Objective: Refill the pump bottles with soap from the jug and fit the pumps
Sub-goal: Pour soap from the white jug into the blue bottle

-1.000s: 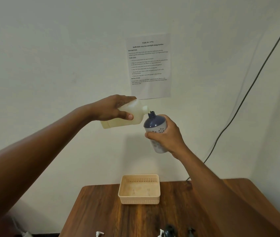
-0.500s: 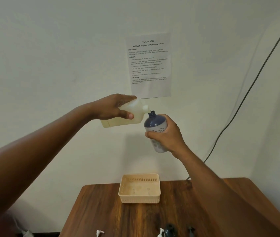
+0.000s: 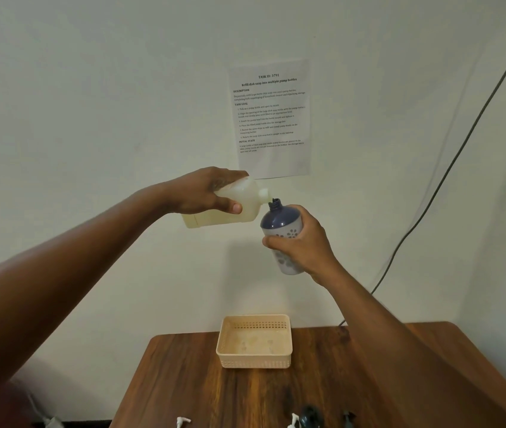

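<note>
The left hand (image 3: 205, 193) is holding the soap jug (image 3: 227, 206) tipped on its side high above the desk (image 3: 202, 387), its grip wrapping the jug's upper body with the thumb pressing on the near face. The pale yellow soap is pooling along the jug's lower side, and its white spout is pointing right, meeting the open dark neck of the pump bottle (image 3: 282, 227). The right hand (image 3: 302, 245) is gripping that bottle (dark blue shoulder, pale flowered body) around its middle, tilting it slightly toward the jug. Whether soap is actually flowing between the two mouths cannot be told.

Below, a beige perforated basket (image 3: 254, 361) is sitting at the desk's far edge, near the wall. Along the near edge, partly cut off by the frame, a white pump head (image 3: 182, 421) is lying to the left, and another white pump (image 3: 294, 421) is lying just beside a dark bottle top (image 3: 310, 417). A printed task sheet (image 3: 271, 118) is hanging on the wall behind the hands, and a dark cable (image 3: 449, 168) is running diagonally down the wall on the right.
</note>
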### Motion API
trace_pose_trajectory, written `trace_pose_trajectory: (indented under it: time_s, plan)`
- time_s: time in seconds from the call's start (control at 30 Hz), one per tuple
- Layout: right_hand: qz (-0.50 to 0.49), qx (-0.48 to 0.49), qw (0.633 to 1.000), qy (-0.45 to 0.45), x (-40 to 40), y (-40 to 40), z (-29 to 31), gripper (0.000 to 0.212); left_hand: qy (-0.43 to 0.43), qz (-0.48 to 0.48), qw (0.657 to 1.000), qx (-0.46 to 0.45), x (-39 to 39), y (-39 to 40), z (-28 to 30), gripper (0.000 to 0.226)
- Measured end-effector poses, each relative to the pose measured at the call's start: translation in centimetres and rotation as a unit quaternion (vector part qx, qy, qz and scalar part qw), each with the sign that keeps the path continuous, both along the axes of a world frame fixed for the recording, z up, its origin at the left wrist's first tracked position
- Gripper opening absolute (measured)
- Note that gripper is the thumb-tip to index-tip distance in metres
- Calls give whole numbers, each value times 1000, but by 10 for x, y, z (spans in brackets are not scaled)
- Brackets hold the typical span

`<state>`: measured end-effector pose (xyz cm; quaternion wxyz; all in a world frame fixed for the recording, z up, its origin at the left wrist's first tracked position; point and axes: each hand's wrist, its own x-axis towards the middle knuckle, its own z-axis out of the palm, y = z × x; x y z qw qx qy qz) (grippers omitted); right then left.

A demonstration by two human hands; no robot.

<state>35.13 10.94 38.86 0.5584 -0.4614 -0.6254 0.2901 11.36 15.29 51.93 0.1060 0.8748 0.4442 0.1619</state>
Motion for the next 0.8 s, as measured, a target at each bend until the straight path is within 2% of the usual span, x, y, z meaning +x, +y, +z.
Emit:
trace_pose_trajectory:
  time_s: [0.6,0.8]
  plan:
    - [0,-1,1000,6,-2,-4,3,61,9,5,1000,8,2,-3,4,69]
    - [0,-4,1000,3,-1,-5,5,61,14,5,1000,-1,1,-6,8,81]
